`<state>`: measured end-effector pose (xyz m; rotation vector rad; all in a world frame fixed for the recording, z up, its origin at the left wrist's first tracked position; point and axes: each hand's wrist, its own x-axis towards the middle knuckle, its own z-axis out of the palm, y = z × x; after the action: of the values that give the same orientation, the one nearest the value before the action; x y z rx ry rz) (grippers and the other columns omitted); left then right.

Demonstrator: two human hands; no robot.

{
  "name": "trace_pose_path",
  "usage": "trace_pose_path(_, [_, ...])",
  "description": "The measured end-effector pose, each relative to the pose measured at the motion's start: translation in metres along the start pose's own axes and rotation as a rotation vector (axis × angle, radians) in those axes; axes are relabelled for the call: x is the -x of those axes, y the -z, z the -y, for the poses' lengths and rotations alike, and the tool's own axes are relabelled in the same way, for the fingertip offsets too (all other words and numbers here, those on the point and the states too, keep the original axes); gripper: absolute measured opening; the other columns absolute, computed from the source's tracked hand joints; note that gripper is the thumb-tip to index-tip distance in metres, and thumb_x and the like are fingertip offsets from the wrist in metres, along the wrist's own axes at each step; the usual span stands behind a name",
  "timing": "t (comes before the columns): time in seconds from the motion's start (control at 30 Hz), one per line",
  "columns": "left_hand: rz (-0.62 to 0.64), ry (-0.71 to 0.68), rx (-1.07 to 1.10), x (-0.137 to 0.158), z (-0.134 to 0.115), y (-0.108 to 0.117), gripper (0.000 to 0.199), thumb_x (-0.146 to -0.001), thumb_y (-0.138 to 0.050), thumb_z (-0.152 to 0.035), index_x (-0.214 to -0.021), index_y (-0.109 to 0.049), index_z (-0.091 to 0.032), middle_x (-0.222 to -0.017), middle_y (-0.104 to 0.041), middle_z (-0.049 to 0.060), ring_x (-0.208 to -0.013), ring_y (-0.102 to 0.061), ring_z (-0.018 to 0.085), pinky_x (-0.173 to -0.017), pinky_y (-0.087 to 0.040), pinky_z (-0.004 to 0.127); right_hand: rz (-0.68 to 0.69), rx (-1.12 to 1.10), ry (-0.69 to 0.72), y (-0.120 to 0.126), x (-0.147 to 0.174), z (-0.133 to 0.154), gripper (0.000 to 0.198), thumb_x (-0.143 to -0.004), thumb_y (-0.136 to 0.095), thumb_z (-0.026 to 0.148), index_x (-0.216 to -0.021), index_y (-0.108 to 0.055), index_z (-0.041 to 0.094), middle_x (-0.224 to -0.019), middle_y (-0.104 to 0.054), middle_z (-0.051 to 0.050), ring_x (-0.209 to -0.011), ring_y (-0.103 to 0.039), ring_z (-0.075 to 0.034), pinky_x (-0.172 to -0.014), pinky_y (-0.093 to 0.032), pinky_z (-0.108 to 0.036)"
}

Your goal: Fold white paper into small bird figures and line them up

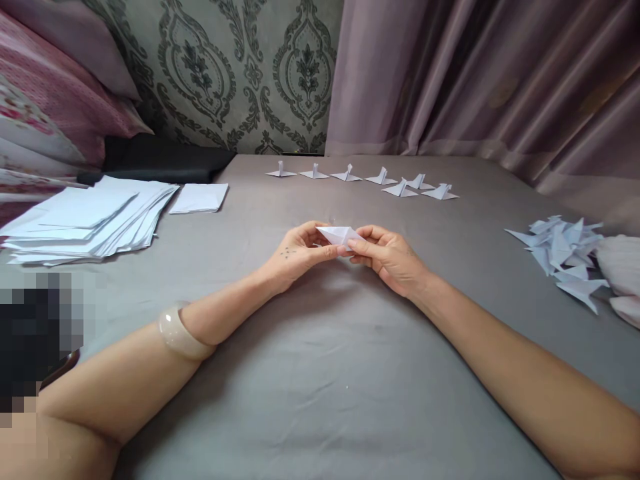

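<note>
Between my hands, a little above the grey cloth, is a small folded piece of white paper (340, 235) with pointed ends and flat, creased faces. My left hand (305, 252) pinches its near edge and left part, thumb in front and fingers behind. From the other side my right hand (393, 257) grips its right end, thumb pressed on the front near the middle. The two thumb tips almost meet at the paper's lower edge. Fingers hide parts of its back and right tip. A pale bangle (183, 337) circles my left forearm.
Several folded paper birds (350, 173) stand in rows at the back. To the right lies a heap of folded white paper shapes (565, 247) beside pale fabric (623, 267). At left are a stack of white sheets (95, 217), a smaller paper pile (200, 198) and black cloth (165, 159).
</note>
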<state>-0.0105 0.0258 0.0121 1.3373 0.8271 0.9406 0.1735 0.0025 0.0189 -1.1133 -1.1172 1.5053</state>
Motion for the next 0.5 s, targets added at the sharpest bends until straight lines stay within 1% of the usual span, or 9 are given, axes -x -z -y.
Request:
trace_pose_path(0.07, [0.037,-0.042,0.01,0.001,0.0,-0.002,0.03,-0.072,-0.076,-0.031,-0.094,-0.066,-0.014,-0.093,-0.07,0.007,-0.086,-0.063,0.018,-0.083,-0.047,0.034,0.01,0.026,0.025,0.0,0.0,-0.002,0.027,-0.067,-0.079,0.036,-0.082,-0.064,0.02,-0.085,-0.064,0.001,-0.077,-0.06,-0.01,-0.074,-0.047,-0.026])
trace_pose_path(0.1, [0.033,-0.07,-0.004,0.002,0.0,-0.003,0.026,-0.074,-0.074,-0.031,-0.092,-0.066,-0.014,-0.092,-0.07,0.007,-0.085,-0.063,0.018,-0.081,-0.048,0.033,0.011,0.052,0.04,0.0,0.0,-0.003,0.026,-0.068,-0.078,0.037,-0.083,-0.064,0.02,-0.085,-0.064,0.001,-0.077,-0.059,-0.01,-0.074,-0.046,-0.026])
trace_pose_path(0.13, [0.009,-0.104,-0.047,0.002,0.0,-0.003,0.022,-0.076,-0.072,-0.031,-0.09,-0.067,-0.015,-0.088,-0.069,0.006,-0.082,-0.063,0.017,-0.079,-0.048,0.032,0.006,0.089,0.061,-0.001,0.0,-0.004,0.026,-0.069,-0.077,0.038,-0.083,-0.064,0.02,-0.084,-0.064,0.001,-0.077,-0.058,-0.01,-0.074,-0.046,-0.027])
trace_pose_path(0.2, [-0.075,-0.2,-0.225,0.003,0.0,-0.003,0.015,-0.078,-0.069,-0.03,-0.082,-0.067,-0.016,-0.078,-0.067,0.003,-0.074,-0.06,0.014,-0.073,-0.046,0.03,-0.036,0.2,0.151,-0.002,-0.001,-0.006,0.023,-0.071,-0.075,0.038,-0.082,-0.064,0.021,-0.083,-0.063,0.001,-0.077,-0.058,-0.012,-0.075,-0.046,-0.029])
trace_pose_path(0.27, [-0.165,-0.343,-0.471,0.004,0.0,-0.002,0.01,-0.079,-0.068,-0.026,-0.076,-0.065,-0.017,-0.071,-0.062,0.001,-0.069,-0.056,0.013,-0.069,-0.044,0.028,-0.105,0.367,0.327,-0.003,-0.003,-0.008,0.019,-0.074,-0.073,0.035,-0.083,-0.064,0.021,-0.086,-0.064,0.0,-0.08,-0.059,-0.014,-0.075,-0.046,-0.03])
trace_pose_path(0.33, [-0.208,-0.505,-0.683,0.004,0.002,-0.001,0.006,-0.081,-0.065,-0.022,-0.076,-0.064,-0.018,-0.072,-0.062,0.001,-0.071,-0.054,0.013,-0.069,-0.043,0.028,-0.156,0.558,0.55,-0.003,-0.003,-0.009,0.014,-0.076,-0.071,0.028,-0.087,-0.064,0.022,-0.09,-0.064,-0.002,-0.084,-0.059,-0.015,-0.075,-0.047,-0.031])
trace_pose_path(0.4, [-0.206,-0.66,-0.841,0.003,0.005,0.002,0.005,-0.084,-0.061,-0.018,-0.079,-0.064,-0.018,-0.077,-0.064,0.002,-0.075,-0.054,0.014,-0.071,-0.044,0.028,-0.167,0.737,0.745,-0.003,-0.002,-0.01,0.01,-0.08,-0.067,0.023,-0.09,-0.065,0.023,-0.092,-0.063,-0.002,-0.086,-0.058,-0.015,-0.076,-0.047,-0.031])
trace_pose_path(0.47, [-0.203,-0.793,-0.999,0.003,0.007,0.004,0.008,-0.086,-0.057,-0.016,-0.082,-0.063,-0.019,-0.081,-0.065,0.003,-0.076,-0.054,0.015,-0.072,-0.043,0.029,-0.172,0.897,0.88,-0.002,-0.001,-0.011,0.007,-0.085,-0.062,0.02,-0.089,-0.066,0.022,-0.09,-0.063,-0.003,-0.085,-0.057,-0.016,-0.077,-0.047,-0.03])
trace_pose_path(0.5, [-0.206,-0.85,-1.085,0.003,0.007,0.006,0.009,-0.087,-0.055,-0.015,-0.083,-0.063,-0.019,-0.083,-0.066,0.004,-0.076,-0.053,0.016,-0.071,-0.042,0.03,-0.18,0.98,0.93,-0.001,0.0,-0.011,0.008,-0.087,-0.059,0.018,-0.089,-0.066,0.022,-0.089,-0.063,-0.004,-0.084,-0.057,-0.016,-0.077,-0.046,-0.03])
